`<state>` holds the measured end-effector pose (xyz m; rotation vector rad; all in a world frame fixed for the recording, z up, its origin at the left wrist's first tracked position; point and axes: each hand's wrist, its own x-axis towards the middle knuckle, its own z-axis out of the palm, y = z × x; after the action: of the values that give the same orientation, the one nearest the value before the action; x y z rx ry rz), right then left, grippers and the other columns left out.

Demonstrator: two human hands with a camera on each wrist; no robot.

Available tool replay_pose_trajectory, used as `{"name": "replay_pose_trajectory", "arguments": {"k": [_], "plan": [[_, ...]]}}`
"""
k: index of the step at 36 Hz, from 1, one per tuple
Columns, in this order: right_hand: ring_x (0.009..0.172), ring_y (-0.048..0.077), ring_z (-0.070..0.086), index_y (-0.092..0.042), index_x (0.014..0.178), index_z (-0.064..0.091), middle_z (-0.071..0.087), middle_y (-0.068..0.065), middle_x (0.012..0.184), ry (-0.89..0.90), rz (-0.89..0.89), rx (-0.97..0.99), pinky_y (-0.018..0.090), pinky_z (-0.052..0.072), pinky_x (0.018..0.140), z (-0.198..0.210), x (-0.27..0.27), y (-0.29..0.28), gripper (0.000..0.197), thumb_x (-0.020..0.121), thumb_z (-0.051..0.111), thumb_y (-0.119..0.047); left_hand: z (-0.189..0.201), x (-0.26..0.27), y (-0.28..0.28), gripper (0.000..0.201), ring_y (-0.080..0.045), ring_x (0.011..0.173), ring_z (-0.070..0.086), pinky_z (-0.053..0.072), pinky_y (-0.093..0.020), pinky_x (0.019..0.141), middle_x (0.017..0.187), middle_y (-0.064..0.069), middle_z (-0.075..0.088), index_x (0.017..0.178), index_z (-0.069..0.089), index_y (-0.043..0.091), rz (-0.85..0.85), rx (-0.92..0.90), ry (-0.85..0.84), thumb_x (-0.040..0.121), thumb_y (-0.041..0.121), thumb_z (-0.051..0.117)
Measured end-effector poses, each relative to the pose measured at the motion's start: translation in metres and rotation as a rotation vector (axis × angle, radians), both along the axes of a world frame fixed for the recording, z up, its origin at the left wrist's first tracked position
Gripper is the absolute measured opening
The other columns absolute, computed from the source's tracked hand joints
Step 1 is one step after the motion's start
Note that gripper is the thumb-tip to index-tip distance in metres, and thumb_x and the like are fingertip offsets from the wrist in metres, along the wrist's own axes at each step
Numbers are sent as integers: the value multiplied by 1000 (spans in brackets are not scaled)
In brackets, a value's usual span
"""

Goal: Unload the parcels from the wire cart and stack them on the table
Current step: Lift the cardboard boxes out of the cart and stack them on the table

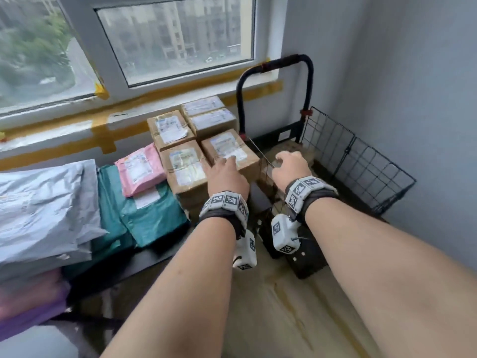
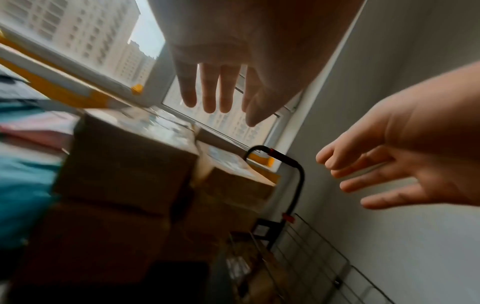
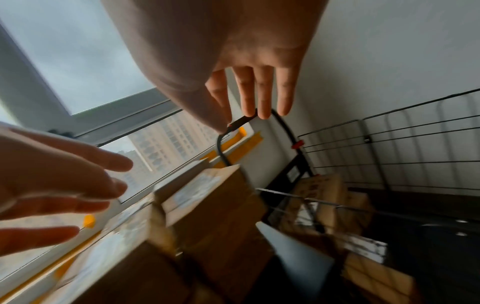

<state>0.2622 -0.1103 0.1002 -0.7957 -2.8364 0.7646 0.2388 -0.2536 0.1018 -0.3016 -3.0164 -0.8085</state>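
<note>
Several brown cardboard boxes point(image 1: 185, 164) with white labels stand stacked on the dark table point(image 1: 144, 259) under the window. My left hand point(image 1: 227, 169) hovers open over the near right box point(image 1: 229, 148); its straight fingers point(image 2: 207, 90) hold nothing. My right hand point(image 1: 291, 164) is open and empty above the left wire edge of the cart point(image 1: 361, 166). The right wrist view shows its spread fingers point(image 3: 259, 92) in front of the cart handle point(image 3: 283, 127). More cardboard boxes point(image 3: 319, 185) lie inside the cart.
Grey point(image 1: 38, 202), teal point(image 1: 149, 215) and pink point(image 1: 139, 169) mailer bags lie on the table to the left. The black cart handle point(image 1: 307, 73) stands by the window sill. Grey wall point(image 1: 413, 99) closes the right side; the wire side panel leans against it.
</note>
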Motion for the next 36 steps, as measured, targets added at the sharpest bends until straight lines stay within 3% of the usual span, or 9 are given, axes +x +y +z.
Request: {"name": "replay_pose_trajectory", "arguments": {"k": [7, 12, 18, 25, 28, 36], "plan": [[120, 32, 48, -19, 135, 51, 43, 11, 135, -52, -195, -44, 41, 45, 97, -21, 46, 106, 46, 90, 45, -14, -14, 26, 103, 52, -25, 130, 39, 39, -36, 101, 143, -7, 39, 140, 41, 18, -130, 55, -143, 89, 9, 44], [122, 32, 47, -19, 136, 50, 45, 12, 135, -108, -281, -83, 39, 43, 98, -43, 46, 156, 45, 91, 47, -15, -30, 15, 159, 53, -25, 128, 43, 41, -35, 100, 143, -7, 38, 141, 39, 18, -150, 59, -238, 90, 9, 46], [115, 32, 52, -18, 135, 51, 45, 12, 134, -177, -289, -85, 38, 45, 92, -66, 3, 206, 44, 92, 47, -13, -47, -33, 222, 53, -26, 121, 49, 47, -34, 93, 141, -7, 41, 142, 39, 20, -136, 103, -384, 90, 8, 45], [107, 30, 55, -18, 134, 52, 45, 10, 134, -273, -272, -95, 33, 46, 86, -82, -54, 258, 44, 91, 48, -13, -58, -105, 283, 46, -25, 118, 53, 39, -27, 81, 134, -6, 53, 136, 47, 15, -126, 132, -527, 91, 7, 43], [106, 29, 56, -18, 132, 53, 47, 10, 133, -299, -280, -92, 30, 44, 81, -90, -72, 283, 42, 90, 49, -13, -60, -130, 307, 45, -25, 119, 53, 39, -26, 83, 134, -7, 53, 137, 47, 14, -136, 124, -536, 93, 9, 44], [106, 30, 58, -19, 129, 56, 52, 10, 131, -375, -256, -107, 34, 49, 89, -115, -119, 331, 42, 88, 49, -13, -80, -181, 352, 41, -26, 115, 56, 39, -26, 80, 130, -8, 56, 132, 52, 11, -85, 141, -603, 92, 6, 45]]}}
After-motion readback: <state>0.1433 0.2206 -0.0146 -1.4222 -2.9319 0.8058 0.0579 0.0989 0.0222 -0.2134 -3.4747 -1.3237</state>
